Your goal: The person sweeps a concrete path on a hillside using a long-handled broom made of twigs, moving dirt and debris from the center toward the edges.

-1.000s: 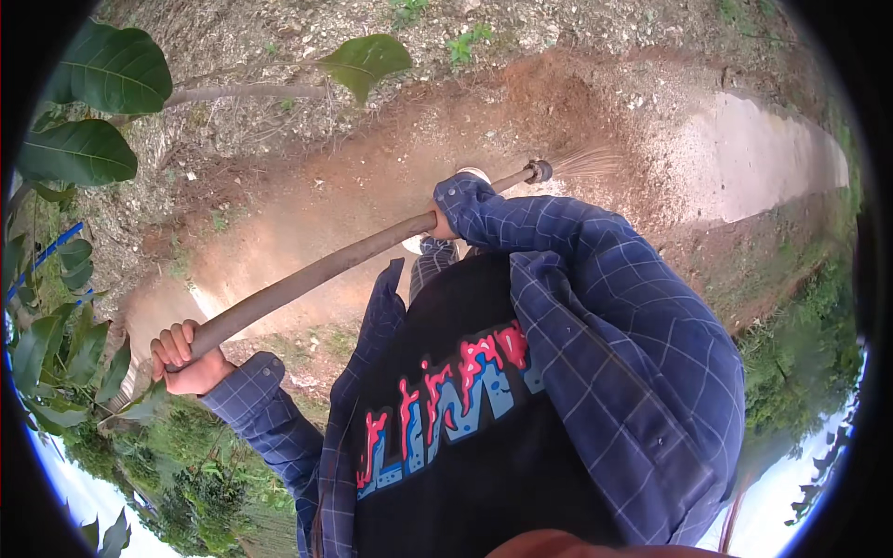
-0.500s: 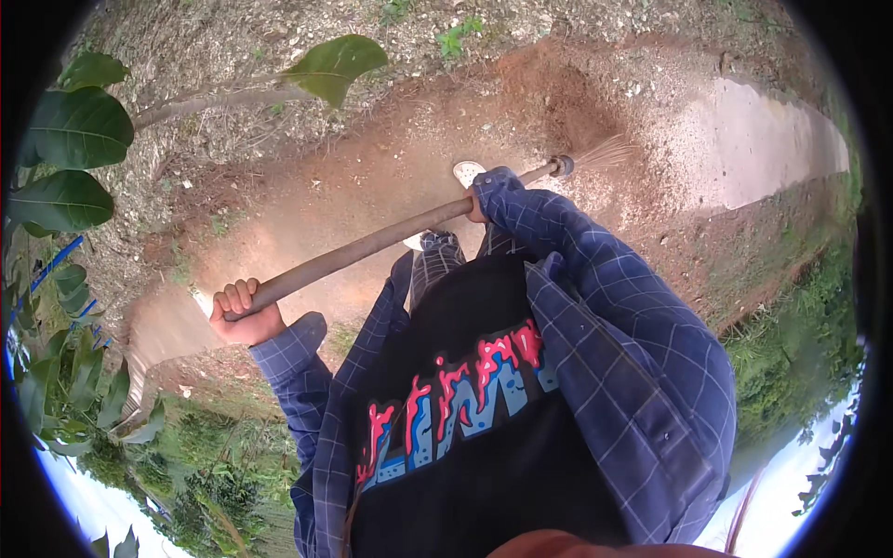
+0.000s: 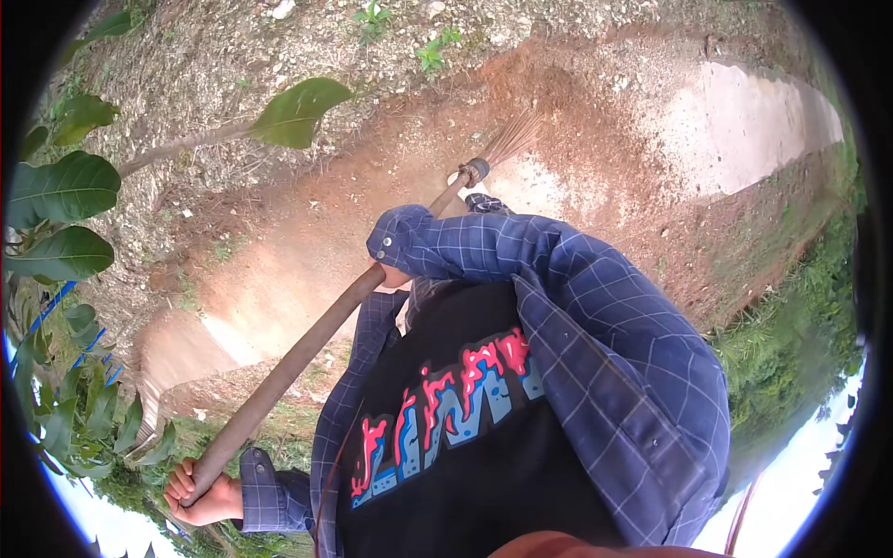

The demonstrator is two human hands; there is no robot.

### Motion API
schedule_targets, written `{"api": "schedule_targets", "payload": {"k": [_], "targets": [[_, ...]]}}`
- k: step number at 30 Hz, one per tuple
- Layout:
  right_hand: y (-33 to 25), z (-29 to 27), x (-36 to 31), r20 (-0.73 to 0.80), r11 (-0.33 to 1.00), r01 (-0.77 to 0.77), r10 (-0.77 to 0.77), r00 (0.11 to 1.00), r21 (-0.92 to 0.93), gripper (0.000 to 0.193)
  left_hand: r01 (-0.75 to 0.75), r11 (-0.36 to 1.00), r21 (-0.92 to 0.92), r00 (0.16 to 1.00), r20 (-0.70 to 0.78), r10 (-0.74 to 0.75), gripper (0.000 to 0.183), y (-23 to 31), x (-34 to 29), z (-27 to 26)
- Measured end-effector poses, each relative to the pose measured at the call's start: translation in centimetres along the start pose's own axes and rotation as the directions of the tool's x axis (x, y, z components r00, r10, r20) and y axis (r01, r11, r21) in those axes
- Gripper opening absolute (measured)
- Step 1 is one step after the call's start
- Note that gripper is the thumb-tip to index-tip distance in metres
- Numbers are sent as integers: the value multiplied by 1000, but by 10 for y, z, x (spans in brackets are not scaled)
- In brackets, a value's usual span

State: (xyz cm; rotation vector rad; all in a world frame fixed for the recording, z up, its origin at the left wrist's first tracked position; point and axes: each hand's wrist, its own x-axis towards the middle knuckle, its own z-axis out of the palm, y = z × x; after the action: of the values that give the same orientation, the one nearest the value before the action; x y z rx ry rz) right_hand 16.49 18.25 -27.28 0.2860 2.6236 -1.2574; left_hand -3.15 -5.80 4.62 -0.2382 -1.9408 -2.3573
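A broom [image 3: 296,365] with a long wooden handle slants across in front of me, from lower left to upper right. My left hand [image 3: 206,495] is closed round the top end of the handle, low at the left. Farther down the handle my right hand [image 3: 395,276] grips it; the blue checked sleeve [image 3: 400,232] covers most of that hand. A dark band binds the thin twig bristles [image 3: 513,137], which spread over the reddish dirt ahead of me. One of my shoes shows only in part behind the broom's band.
Reddish dirt and gravel [image 3: 595,139] cover the ground, with a pale paved strip [image 3: 744,130] at the right. Large green leaves [image 3: 70,195] on a branch reach in from the left. Bushes [image 3: 791,325] grow at the lower right. Small green plants [image 3: 430,54] sprout at the top.
The broom has swung steeper: its bristles moved left and ahead, its top end came down and left. My left hand lowered with it, and my right hand moved left and closer to me.
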Motion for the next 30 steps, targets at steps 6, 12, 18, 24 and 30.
{"api": "schedule_targets", "payload": {"k": [6,12,18,24,30], "targets": [[116,56,-28,85,913,-390,400,912,-117,16,389,912,-129,919,-20,-395,26,-233,-24,-1],[108,55,-59,99,925,-373,379,920,-74,15,486,832,-266,872,211,-442,28,-206,-17,-5],[4,19,-10,-27,998,-43,44,999,51,13,164,959,-230,973,197,-119,29,-49,19,-41],[48,67,30,-152,970,215,-197,969,113,12,-71,985,-160,997,-46,64,30,-69,-43,-35],[87,132,15,-233,947,198,-139,962,253,11,136,961,-241,991,48,-128,31,-124,-14,-61]]}}
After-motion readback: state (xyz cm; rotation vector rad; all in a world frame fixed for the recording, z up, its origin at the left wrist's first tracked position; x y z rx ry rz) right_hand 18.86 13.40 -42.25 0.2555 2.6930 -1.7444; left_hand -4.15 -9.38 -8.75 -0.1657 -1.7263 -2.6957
